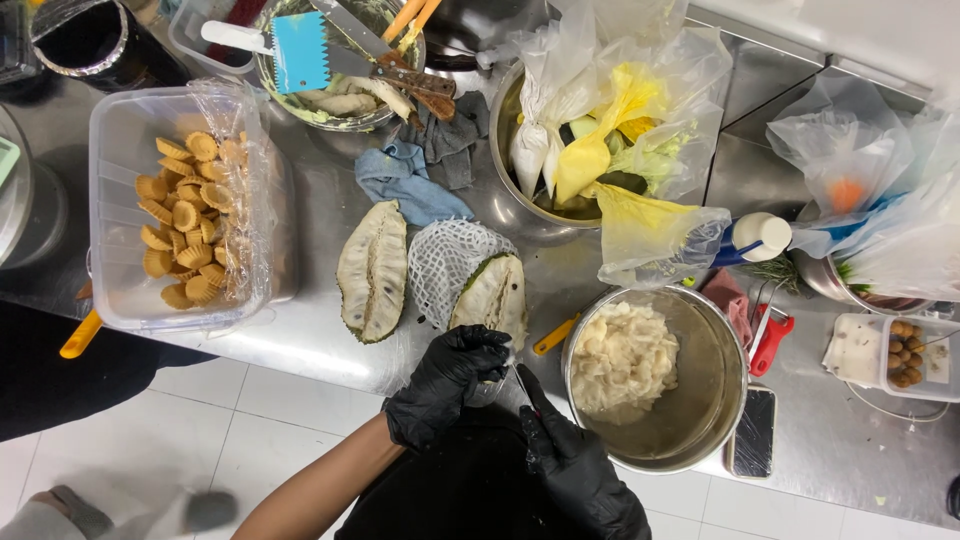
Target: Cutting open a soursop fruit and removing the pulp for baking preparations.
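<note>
Both my hands wear black gloves at the counter's front edge. My left hand (447,385) is closed around a small piece of white fruit flesh just below a cut soursop half (493,293), which lies partly wrapped in white foam netting (448,260). My right hand (572,465) grips a small knife (524,388) whose thin blade points up toward the left hand. Another soursop half (373,271) lies cut side up to the left. A steel bowl (707,400) holding white fruit pulp (622,358) stands right of my hands.
A clear plastic tub (120,205) of small tart shells sits at left. At the back are a bowl with plastic bags (610,120), a bowl with a blue scraper (302,50) and knives, and a blue cloth (402,180). A phone (753,432) and a small container (915,358) lie right.
</note>
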